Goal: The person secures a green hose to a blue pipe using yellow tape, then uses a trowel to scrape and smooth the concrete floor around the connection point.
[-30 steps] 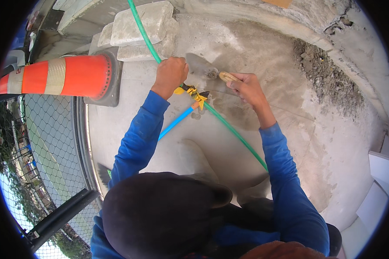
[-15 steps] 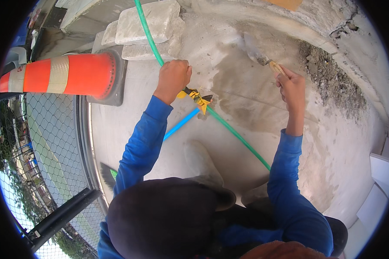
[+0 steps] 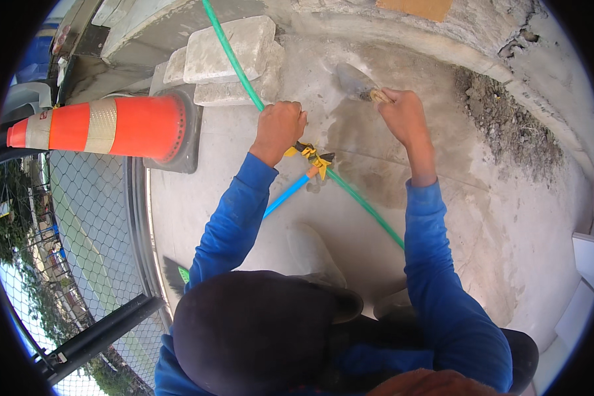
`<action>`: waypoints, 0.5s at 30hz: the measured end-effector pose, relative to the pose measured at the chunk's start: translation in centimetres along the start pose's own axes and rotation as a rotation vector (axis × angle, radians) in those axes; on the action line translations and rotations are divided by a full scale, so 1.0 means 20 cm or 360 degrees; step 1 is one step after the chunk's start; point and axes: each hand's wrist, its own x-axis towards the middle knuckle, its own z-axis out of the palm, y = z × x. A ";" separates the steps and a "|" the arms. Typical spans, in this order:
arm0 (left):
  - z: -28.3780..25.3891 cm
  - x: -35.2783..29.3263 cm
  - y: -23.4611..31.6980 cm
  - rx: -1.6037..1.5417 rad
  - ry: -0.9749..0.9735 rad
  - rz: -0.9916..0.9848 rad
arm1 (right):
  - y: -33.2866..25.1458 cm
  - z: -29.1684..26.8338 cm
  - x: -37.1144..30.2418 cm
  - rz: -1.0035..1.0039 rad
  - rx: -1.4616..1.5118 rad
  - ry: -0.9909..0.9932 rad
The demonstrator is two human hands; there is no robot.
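Note:
My left hand [image 3: 280, 132] is wrapped round a green hose [image 3: 233, 58], just above a bundle of yellow and black wrapping [image 3: 315, 158]. From that wrapping the green hose runs on down to the right, and a blue tube [image 3: 285, 198] with an orange end runs down to the left. In my right hand [image 3: 406, 120] is a trowel [image 3: 355, 82], gripped by its wooden handle. Its metal blade is over the wet, darker patch of concrete [image 3: 356, 129], pointing up and left; whether the blade touches the surface I cannot tell.
An orange traffic cone [image 3: 142, 125] lies on its side at the left, beside stacked concrete blocks [image 3: 228, 49]. Below it is a chain-link fence [image 3: 89, 211]. Loose rubble [image 3: 501, 122] lines the curb at the right. A dark cap [image 3: 254, 330] covers the lower middle.
My right hand has moved left with the trowel, bringing it nearer the left hand. The left hand keeps its grip on the green hose. The whole view has shifted slightly.

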 end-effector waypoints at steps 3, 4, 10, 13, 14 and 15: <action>-0.01 -0.01 -0.02 0.0013 -0.0018 0.0048 | 0.09 0.14 0.00 -0.0010 -0.0027 0.0216; 0.01 0.04 0.04 0.0004 -0.0030 0.0085 | 0.17 0.18 0.18 0.0026 -0.0082 0.0360; -0.01 0.05 0.01 -0.0067 0.0044 0.0090 | 0.35 -0.02 0.08 0.0403 0.0890 0.0273; 0.00 -0.04 -0.02 -0.0045 0.0044 0.0059 | 0.27 -0.08 -0.20 0.0729 0.1340 0.0511; -0.01 -0.03 0.00 -0.0033 0.0037 0.0052 | 0.24 -0.08 -0.27 0.0737 0.1378 0.0499; -0.03 -0.02 -0.01 -0.0014 0.0036 0.0052 | 0.21 -0.06 -0.30 0.0738 0.1423 0.0493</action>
